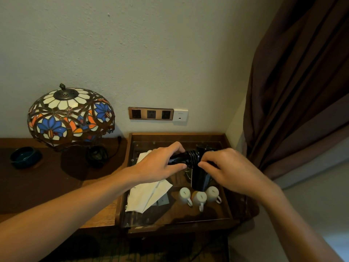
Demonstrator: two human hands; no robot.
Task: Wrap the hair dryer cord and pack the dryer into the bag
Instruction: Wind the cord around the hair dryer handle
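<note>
A black hair dryer [200, 176] hangs above the wooden tray [123, 186], barrel pointing down toward the cups. Its handle sticks out to the left with the black cord [192, 155] coiled around it in several turns. My left hand [160, 165] grips the handle from the left. My right hand [226, 167] pinches the cord against the dryer where handle and barrel meet. A white cloth bag [149, 195] lies flat in the tray under my left wrist. The plug is hidden.
Three white cups [199, 198] lie in the tray below the dryer. A stained-glass lamp [69, 116] and a dark bowl [25, 156] stand on the desk at left. Wall sockets [151, 113] sit above the tray. A brown curtain [302, 91] hangs at right.
</note>
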